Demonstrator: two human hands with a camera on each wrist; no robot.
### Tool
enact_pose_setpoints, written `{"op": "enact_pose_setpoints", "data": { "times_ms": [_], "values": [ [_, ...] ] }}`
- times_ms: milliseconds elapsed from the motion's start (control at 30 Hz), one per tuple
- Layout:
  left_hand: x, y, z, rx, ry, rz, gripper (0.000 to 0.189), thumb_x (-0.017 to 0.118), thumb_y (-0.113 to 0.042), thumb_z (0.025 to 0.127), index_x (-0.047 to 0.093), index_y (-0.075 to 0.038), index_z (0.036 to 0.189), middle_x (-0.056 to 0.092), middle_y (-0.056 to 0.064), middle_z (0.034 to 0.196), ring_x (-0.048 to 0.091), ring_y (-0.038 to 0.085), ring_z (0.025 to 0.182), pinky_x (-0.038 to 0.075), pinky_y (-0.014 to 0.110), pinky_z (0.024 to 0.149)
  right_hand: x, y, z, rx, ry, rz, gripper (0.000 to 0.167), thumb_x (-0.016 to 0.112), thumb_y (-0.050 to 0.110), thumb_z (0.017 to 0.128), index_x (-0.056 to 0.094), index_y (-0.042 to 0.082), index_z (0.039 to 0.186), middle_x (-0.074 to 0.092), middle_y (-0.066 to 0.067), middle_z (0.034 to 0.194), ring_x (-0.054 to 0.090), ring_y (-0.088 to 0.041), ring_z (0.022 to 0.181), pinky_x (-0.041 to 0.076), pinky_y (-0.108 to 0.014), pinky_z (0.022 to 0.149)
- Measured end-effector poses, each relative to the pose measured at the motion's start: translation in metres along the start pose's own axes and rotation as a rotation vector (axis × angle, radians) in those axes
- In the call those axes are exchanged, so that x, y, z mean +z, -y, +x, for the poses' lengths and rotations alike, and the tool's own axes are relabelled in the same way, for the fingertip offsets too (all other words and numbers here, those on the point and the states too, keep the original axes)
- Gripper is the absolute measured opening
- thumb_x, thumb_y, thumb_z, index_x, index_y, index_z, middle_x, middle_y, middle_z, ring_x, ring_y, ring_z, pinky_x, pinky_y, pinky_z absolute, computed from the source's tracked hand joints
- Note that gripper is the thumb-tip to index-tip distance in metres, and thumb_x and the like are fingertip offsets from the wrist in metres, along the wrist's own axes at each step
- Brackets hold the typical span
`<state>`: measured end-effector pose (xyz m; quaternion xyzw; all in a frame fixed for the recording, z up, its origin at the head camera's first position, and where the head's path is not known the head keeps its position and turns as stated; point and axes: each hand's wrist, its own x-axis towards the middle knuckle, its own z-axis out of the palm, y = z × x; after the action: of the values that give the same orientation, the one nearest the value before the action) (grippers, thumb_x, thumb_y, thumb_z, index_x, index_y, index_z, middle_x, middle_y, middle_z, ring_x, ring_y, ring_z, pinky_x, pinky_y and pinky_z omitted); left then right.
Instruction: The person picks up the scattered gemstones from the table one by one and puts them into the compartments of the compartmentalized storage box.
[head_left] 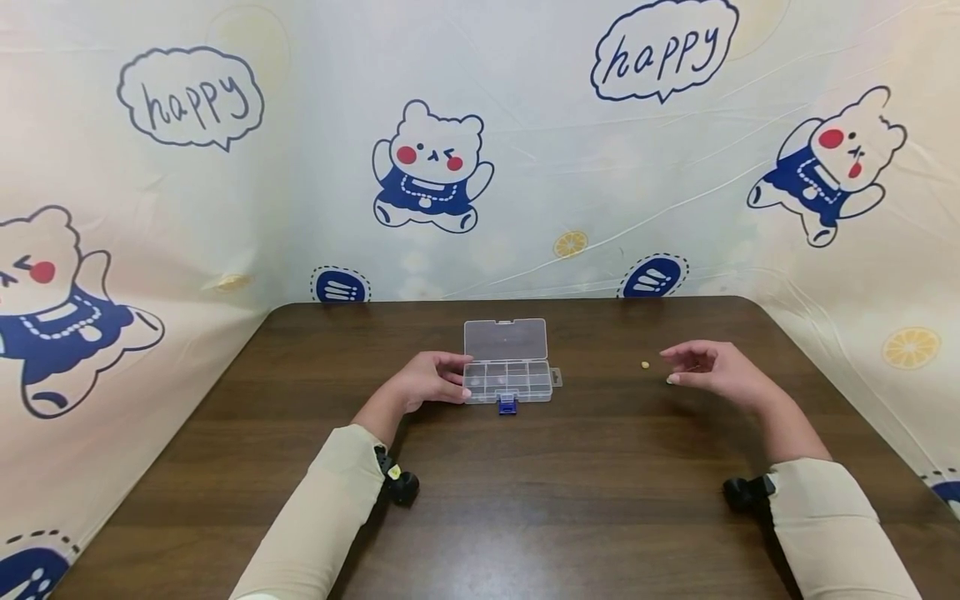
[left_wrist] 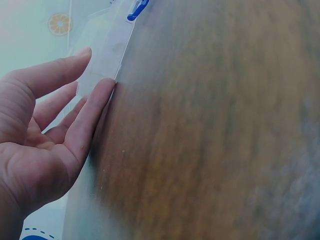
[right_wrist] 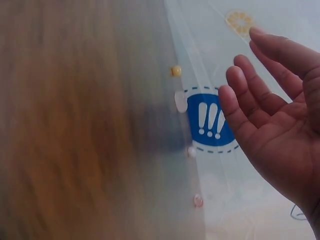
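Note:
A clear plastic compartment box [head_left: 528, 398] stands on the table with its lid [head_left: 506, 340] raised at the back and a blue latch [head_left: 507, 406] hanging at the front. My left hand [head_left: 431, 379] holds its left end, thumb by the front corner and fingers farther back. In the left wrist view, fingertips [left_wrist: 106, 86] lie along the box's side. To the right, my right hand [head_left: 712, 368] hovers with fingers spread and slightly bent, nothing between them. Just left of it lies a small yellow bead [head_left: 645, 365]. The right wrist view also shows a whitish piece [right_wrist: 181, 102] and a pinkish bead [right_wrist: 198, 200].
The brown wooden table [head_left: 480, 483] reaches back to a printed cloth [head_left: 525, 267] with bears and lettering, which also hangs on both sides. A clear hanging tab [head_left: 556, 377] juts from the box's right end.

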<state>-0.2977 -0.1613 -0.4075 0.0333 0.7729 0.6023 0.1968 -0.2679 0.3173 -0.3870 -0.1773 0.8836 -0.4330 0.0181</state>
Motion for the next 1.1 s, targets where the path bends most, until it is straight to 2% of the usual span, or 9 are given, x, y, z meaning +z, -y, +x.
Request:
{"op": "enact_pose_setpoints", "data": {
  "times_ms": [200, 400, 600, 867, 1100],
  "values": [
    [0.000, 0.000, 0.002, 0.002, 0.009, -0.013, 0.065, 0.078, 0.011, 0.074, 0.059, -0.008, 0.133, 0.058, 0.020, 0.117, 0.061, 0.028, 0.093, 0.059, 0.037, 0.078, -0.008, -0.009, -0.003, 0.066, 0.028, 0.009, 0.045, 0.075, 0.018, 0.087, 0.061, -0.004, 0.124, 0.063, -0.023, 0.117, 0.059, -0.019, 0.095, 0.054, -0.022, 0.078],
    [0.000, 0.000, 0.002, 0.009, 0.021, -0.015, 0.066, 0.078, 0.011, 0.075, 0.057, -0.005, 0.135, 0.057, 0.021, 0.117, 0.062, 0.027, 0.091, 0.059, 0.037, 0.079, -0.011, -0.017, -0.003, 0.082, 0.048, 0.030, 0.046, 0.075, 0.016, 0.087, 0.060, -0.006, 0.124, 0.064, -0.024, 0.117, 0.060, -0.016, 0.095, 0.053, -0.022, 0.078],
    [0.000, 0.002, 0.002, 0.002, 0.009, -0.007, 0.065, 0.079, 0.008, 0.075, 0.059, -0.008, 0.134, 0.057, 0.020, 0.117, 0.063, 0.028, 0.092, 0.059, 0.037, 0.078, -0.013, -0.027, 0.000, 0.097, 0.116, 0.046, 0.044, 0.075, 0.013, 0.087, 0.061, -0.007, 0.123, 0.065, -0.022, 0.114, 0.062, -0.016, 0.093, 0.054, -0.022, 0.078],
    [0.000, 0.003, 0.001, 0.000, 0.002, -0.006, 0.064, 0.080, 0.008, 0.074, 0.060, -0.009, 0.133, 0.056, 0.019, 0.119, 0.063, 0.028, 0.090, 0.059, 0.037, 0.078, -0.015, -0.035, 0.008, 0.097, 0.189, 0.000, 0.041, 0.076, 0.013, 0.086, 0.063, -0.006, 0.120, 0.067, -0.018, 0.110, 0.063, -0.016, 0.091, 0.053, -0.022, 0.078],
    [0.000, 0.001, 0.001, 0.006, 0.010, -0.010, 0.064, 0.079, 0.009, 0.074, 0.061, -0.009, 0.132, 0.054, 0.019, 0.124, 0.063, 0.028, 0.090, 0.059, 0.037, 0.078, -0.013, -0.033, 0.016, 0.108, 0.192, -0.069, 0.035, 0.076, 0.012, 0.085, 0.067, -0.006, 0.114, 0.069, -0.014, 0.103, 0.061, -0.016, 0.088, 0.053, -0.021, 0.074]
  ]
}}
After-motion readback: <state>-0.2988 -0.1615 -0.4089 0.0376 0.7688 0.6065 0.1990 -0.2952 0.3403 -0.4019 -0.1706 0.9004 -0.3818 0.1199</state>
